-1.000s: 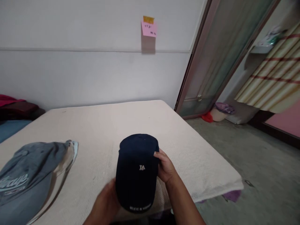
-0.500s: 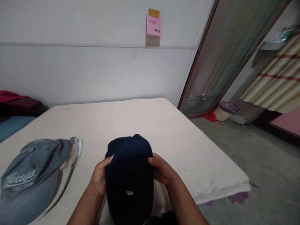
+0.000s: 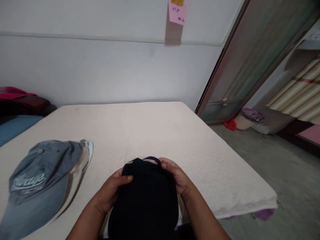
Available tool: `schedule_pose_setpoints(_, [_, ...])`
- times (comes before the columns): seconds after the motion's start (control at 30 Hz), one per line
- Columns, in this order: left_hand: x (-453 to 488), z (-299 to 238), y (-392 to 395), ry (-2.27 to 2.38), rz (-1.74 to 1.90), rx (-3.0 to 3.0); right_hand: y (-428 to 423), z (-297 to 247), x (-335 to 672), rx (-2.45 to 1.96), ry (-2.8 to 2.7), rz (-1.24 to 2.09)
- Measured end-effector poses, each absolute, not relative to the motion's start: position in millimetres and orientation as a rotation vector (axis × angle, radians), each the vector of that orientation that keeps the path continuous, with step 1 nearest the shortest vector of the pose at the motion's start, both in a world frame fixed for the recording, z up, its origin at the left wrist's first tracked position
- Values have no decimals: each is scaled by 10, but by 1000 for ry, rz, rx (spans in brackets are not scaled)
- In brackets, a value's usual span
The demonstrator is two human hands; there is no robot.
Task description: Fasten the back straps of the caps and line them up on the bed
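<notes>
Between my two hands is a dark navy baseball cap (image 3: 147, 200), held low over the near side of the bed. My left hand (image 3: 113, 186) grips its left edge, thumb laid on top of the cloth. On the other side my right hand (image 3: 173, 173) pinches the upper right edge, close to the strap loop and opening at the cap's back. The cap's lower end runs past the bottom of the view. To the left lies a grey-blue baseball cap (image 3: 45, 176) with white lettering, resting over a paler cream cap (image 3: 83, 163) that is mostly hidden.
A cream textured cover (image 3: 125, 130) spreads over the bed. Folded dark and pink cloth (image 3: 25, 100) sits at the far left. A pink note (image 3: 177, 13) is taped to the wall. Right of the bed are a glass sliding door (image 3: 230, 66), a lined bin (image 3: 247, 118) and grey floor.
The navy cap has been tilted and lowered, so its small front emblem no longer shows and its back strap opening does. Both hands have shifted along its edges. The view has turned slightly left.
</notes>
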State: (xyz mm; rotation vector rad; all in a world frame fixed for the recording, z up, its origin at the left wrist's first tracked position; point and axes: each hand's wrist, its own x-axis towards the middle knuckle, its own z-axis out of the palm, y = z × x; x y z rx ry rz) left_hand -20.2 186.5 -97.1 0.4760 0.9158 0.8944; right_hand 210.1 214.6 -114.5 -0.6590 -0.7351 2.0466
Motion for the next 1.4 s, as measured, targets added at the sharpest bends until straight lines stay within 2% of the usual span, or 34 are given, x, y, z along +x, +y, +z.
schedule_pose_setpoints(0.23, [-138,-1061,1998,1307,905,865,2221,-1225,2046,-892,-785,1827])
schedule_pose_setpoints(0.37, [-102,-1104,1985,1313,886,1098,2184,-1218,2031,-973,-1097,1883])
schedule_pose_setpoints(0.57, [-76,-998,1950,1211,867,1051,2216,-1331,2008,-1113,-1394,1836])
schedule_pose_setpoints(0.83, [-10,-963,1986,1330,963,861,2242,-1307,1978,-1178,-1360,1530])
schedule_pose_setpoints(1.1, [-39,-1023,2026,1244,1104,846,2262,-1339,1911,-1260,-1395,1358])
schedule_pose_setpoints(1.4, [-2,-929,1994,1282,993,860,2289,-1314,2003,-1058,-956,1499])
